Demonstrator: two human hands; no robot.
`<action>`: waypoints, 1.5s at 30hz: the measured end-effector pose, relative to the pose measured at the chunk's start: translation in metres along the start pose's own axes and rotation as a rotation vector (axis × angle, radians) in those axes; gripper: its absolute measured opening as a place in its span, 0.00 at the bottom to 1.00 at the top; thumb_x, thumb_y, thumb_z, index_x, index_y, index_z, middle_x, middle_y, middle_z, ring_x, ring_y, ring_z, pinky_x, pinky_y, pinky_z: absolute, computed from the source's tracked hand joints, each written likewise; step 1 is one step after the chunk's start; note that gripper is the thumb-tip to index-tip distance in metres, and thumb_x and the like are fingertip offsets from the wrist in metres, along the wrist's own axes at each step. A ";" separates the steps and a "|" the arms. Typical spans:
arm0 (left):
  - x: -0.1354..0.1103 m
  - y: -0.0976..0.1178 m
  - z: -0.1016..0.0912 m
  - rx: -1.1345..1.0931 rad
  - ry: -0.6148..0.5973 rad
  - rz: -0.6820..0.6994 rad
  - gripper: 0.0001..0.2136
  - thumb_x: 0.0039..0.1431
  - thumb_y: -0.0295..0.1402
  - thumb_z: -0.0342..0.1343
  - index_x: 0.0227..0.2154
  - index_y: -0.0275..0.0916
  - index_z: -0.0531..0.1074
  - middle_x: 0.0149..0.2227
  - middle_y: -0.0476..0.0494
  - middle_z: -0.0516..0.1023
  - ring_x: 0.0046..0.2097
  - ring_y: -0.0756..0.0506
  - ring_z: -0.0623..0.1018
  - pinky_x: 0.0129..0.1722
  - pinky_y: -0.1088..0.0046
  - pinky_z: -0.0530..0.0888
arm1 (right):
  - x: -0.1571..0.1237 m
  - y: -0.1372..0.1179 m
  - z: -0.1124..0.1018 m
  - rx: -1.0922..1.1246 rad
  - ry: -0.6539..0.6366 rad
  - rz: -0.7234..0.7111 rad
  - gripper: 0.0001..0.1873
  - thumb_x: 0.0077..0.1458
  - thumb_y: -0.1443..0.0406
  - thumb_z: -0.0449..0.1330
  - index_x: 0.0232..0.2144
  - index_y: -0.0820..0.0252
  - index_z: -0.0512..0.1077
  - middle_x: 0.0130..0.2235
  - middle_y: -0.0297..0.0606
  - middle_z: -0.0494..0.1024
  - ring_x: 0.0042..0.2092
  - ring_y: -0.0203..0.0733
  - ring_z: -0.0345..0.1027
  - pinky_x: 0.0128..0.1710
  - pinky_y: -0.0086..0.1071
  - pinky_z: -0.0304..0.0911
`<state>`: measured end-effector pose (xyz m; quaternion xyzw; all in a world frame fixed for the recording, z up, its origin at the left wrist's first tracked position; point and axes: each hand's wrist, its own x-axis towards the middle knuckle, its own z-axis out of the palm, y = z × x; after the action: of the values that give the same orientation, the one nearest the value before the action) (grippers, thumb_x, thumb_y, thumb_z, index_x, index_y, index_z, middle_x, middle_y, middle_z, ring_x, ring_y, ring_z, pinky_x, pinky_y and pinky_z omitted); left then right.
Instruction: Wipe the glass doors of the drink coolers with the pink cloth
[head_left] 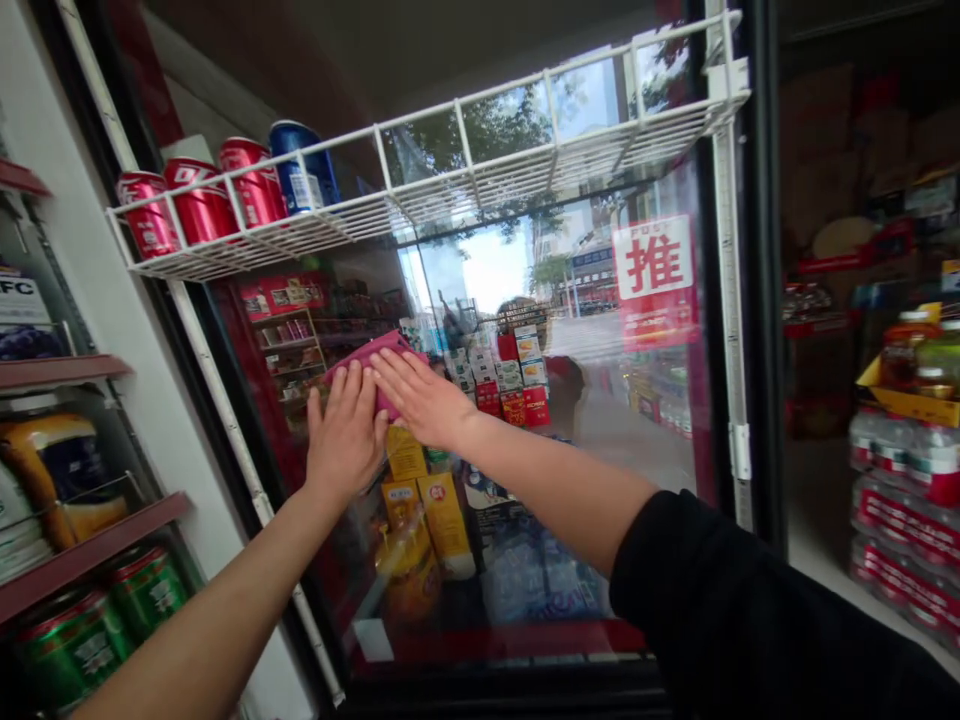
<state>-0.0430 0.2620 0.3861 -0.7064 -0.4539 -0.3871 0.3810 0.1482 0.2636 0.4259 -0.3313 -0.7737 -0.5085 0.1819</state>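
Observation:
A pink cloth (361,355) lies flat against the glass door (480,480), left of the middle of the pane. My left hand (343,435) presses on the cloth's lower left part with its fingers stretched out. Over the cloth's right part lies my right hand (420,395), its fingers extended and side by side. Both palms face the glass, and the hands nearly touch each other. Much of the cloth is hidden under them.
A white wire rack (465,165) crosses the door above my hands, with red cans (199,200) and a blue can (304,165) at its left. Shelves with drinks stand left, including green cans (82,640). Bottle packs (904,510) are stacked right. A red-and-white sticker (654,258) is on the glass.

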 end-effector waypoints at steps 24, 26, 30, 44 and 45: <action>0.092 0.251 0.012 -0.191 0.041 0.271 0.33 0.75 0.38 0.43 0.79 0.38 0.50 0.82 0.37 0.49 0.82 0.34 0.51 0.80 0.36 0.36 | -0.219 0.171 -0.030 0.078 0.022 0.248 0.44 0.72 0.56 0.54 0.78 0.77 0.47 0.82 0.59 0.44 0.83 0.62 0.33 0.82 0.60 0.37; 0.098 0.269 0.013 -0.207 0.052 0.283 0.33 0.75 0.37 0.44 0.79 0.38 0.50 0.82 0.38 0.49 0.82 0.34 0.50 0.80 0.37 0.35 | -0.232 0.182 -0.036 0.066 0.003 0.271 0.44 0.71 0.56 0.54 0.78 0.77 0.47 0.81 0.59 0.45 0.83 0.63 0.33 0.82 0.61 0.38; 0.112 0.304 0.011 -0.217 0.033 0.318 0.33 0.74 0.36 0.45 0.79 0.34 0.51 0.82 0.37 0.48 0.82 0.34 0.49 0.80 0.37 0.36 | -0.258 0.201 -0.046 0.045 -0.028 0.325 0.45 0.70 0.57 0.55 0.78 0.78 0.48 0.81 0.60 0.45 0.83 0.65 0.33 0.82 0.62 0.37; 0.101 0.367 0.015 -0.169 -0.059 0.390 0.32 0.75 0.34 0.41 0.78 0.33 0.51 0.82 0.40 0.45 0.83 0.36 0.46 0.81 0.35 0.43 | -0.316 0.186 -0.035 -0.098 -0.077 0.521 0.44 0.70 0.60 0.58 0.76 0.84 0.49 0.80 0.70 0.41 0.82 0.68 0.32 0.82 0.63 0.41; 0.093 0.367 0.020 -0.174 -0.062 0.399 0.32 0.75 0.34 0.41 0.78 0.34 0.51 0.82 0.41 0.45 0.83 0.36 0.46 0.81 0.36 0.42 | -0.321 0.177 -0.032 -0.105 -0.093 0.527 0.44 0.70 0.60 0.59 0.76 0.84 0.50 0.80 0.70 0.42 0.82 0.69 0.33 0.81 0.63 0.42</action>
<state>0.3316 0.2029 0.3920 -0.8240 -0.2814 -0.3199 0.3734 0.4994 0.1756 0.3587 -0.5533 -0.6407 -0.4673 0.2549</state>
